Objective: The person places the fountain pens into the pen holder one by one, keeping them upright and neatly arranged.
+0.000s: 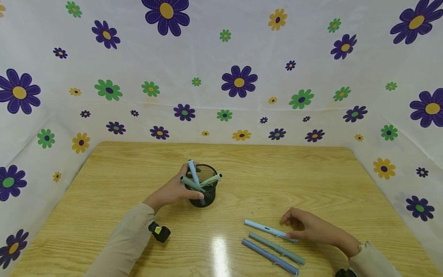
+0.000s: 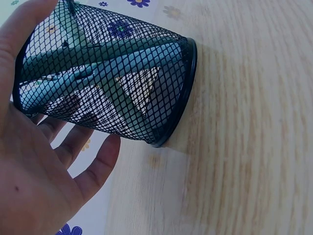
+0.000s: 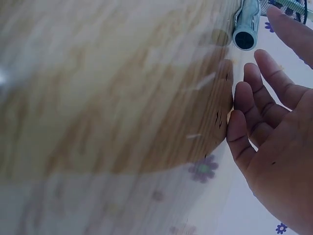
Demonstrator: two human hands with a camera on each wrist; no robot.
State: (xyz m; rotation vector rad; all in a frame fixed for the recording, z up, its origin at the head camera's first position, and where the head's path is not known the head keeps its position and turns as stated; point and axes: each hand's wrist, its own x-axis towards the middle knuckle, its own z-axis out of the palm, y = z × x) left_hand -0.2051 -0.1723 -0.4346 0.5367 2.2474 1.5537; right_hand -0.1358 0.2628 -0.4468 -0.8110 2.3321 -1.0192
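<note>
My left hand (image 1: 176, 190) grips a black mesh pen cup (image 1: 207, 198) around its side, thumb at the front. Several pens lean inside it: a light blue pen (image 1: 194, 172), a dark green pen (image 1: 189, 182) and a pale green pen (image 1: 212, 179) stick out above the rim. In the left wrist view the pens show through the mesh (image 2: 146, 88). My right hand (image 1: 313, 229) hovers by the clip end of a light blue pen (image 1: 264, 227) on the table, fingers loosely bent. The right wrist view shows that pen's end (image 3: 244, 39) between thumb and forefinger, not pinched.
Beside the light blue pen lie a grey-green pen (image 1: 277, 249) and a darker blue pen (image 1: 270, 256), roughly parallel. They rest on a wood-grain table (image 1: 138, 161). A white flower-print cloth (image 1: 207, 57) hangs behind the table and along both sides.
</note>
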